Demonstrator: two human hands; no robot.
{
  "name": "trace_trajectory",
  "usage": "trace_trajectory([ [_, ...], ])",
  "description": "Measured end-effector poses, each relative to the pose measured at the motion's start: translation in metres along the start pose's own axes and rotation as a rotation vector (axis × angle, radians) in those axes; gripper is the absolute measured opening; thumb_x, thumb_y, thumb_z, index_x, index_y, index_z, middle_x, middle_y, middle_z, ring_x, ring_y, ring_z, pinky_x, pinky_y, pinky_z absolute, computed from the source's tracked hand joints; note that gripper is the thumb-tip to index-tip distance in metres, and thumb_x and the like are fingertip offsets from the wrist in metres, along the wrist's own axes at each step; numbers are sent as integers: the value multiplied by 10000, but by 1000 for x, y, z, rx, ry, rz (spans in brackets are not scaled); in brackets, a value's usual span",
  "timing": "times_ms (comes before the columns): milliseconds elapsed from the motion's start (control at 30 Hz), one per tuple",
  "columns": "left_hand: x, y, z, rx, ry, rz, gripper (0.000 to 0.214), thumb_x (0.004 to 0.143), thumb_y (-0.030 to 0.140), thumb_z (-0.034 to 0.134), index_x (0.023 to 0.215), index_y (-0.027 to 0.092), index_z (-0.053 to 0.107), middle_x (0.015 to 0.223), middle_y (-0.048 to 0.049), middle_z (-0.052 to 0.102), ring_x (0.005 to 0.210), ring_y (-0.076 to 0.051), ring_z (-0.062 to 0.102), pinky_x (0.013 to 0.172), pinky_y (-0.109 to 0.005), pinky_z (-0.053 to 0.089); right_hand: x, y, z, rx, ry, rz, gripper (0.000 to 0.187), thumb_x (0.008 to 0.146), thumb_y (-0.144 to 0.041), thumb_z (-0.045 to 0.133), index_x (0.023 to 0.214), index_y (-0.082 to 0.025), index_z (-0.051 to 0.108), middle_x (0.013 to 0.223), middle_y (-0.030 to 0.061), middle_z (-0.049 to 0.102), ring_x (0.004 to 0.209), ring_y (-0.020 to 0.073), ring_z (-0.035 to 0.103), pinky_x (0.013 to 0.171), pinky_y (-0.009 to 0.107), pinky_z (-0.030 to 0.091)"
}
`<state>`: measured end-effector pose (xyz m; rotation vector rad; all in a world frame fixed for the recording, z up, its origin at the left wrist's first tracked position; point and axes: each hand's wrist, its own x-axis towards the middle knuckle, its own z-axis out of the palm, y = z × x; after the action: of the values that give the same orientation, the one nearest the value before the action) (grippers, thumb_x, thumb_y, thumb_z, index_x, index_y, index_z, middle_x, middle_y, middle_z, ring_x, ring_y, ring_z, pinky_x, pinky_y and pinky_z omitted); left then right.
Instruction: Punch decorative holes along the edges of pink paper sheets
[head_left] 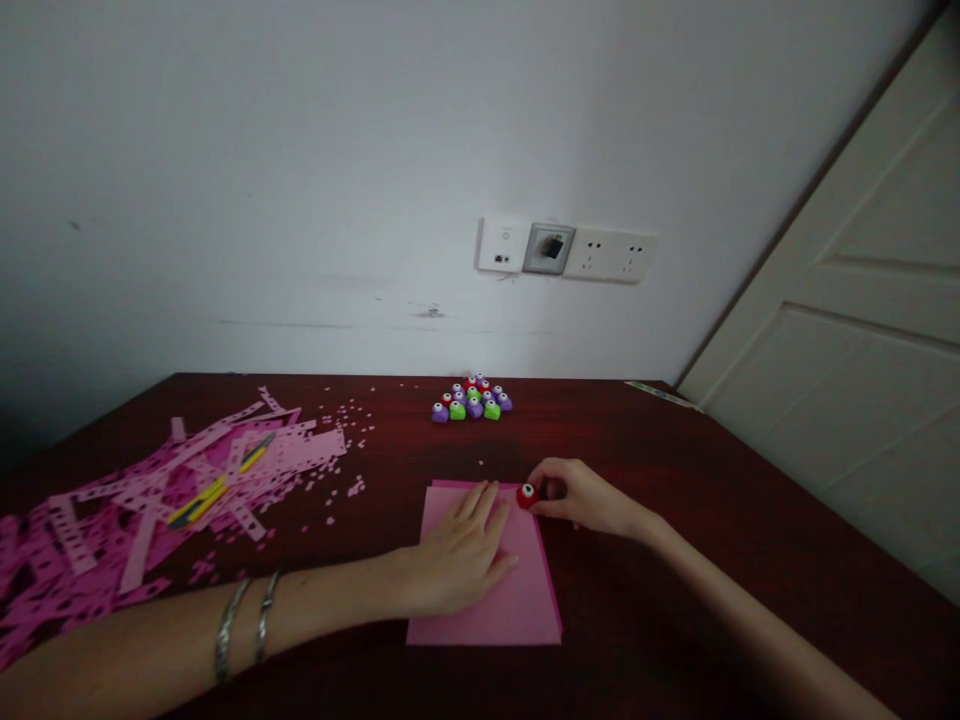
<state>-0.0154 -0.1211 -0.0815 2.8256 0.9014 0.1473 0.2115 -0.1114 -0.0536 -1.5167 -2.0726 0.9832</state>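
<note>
Pink paper lies under our flat, ungripping left hand, apparently against sliding; our right hand pinches a red gadget at the paper's edge.

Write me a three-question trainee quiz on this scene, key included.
1. Multiple choice: What colour is the punch in the right hand?
A) Green
B) Red
C) Purple

2. True or false: The left hand rests on the pink paper.

3. Count: How many bracelets show?

Key: 1. B; 2. True; 3. Two.
</note>
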Motion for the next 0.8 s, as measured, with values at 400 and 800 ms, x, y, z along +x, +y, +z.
trace_trajectory([
  [400,-1,2,-8,-61,-68,-28,636,905,496,199,1382,76,198,1464,-167,105,1346,-269,44,1078,-401,145,-6,2,-4,27,25,6,325,728,-425,631,904,-155,592,659,-25,505,462,66,463,324,176,445],
  [800,-2,0,-9,-58,-79,-28,651,900,502,201,1392,76,165,1467,-167,92,1346,-271,42,1077,-395,143,-8,8,-10,75,31,29,341,724,-410,638,939,-151,585,682,-10,537,492,78,493,349,184,470],
])
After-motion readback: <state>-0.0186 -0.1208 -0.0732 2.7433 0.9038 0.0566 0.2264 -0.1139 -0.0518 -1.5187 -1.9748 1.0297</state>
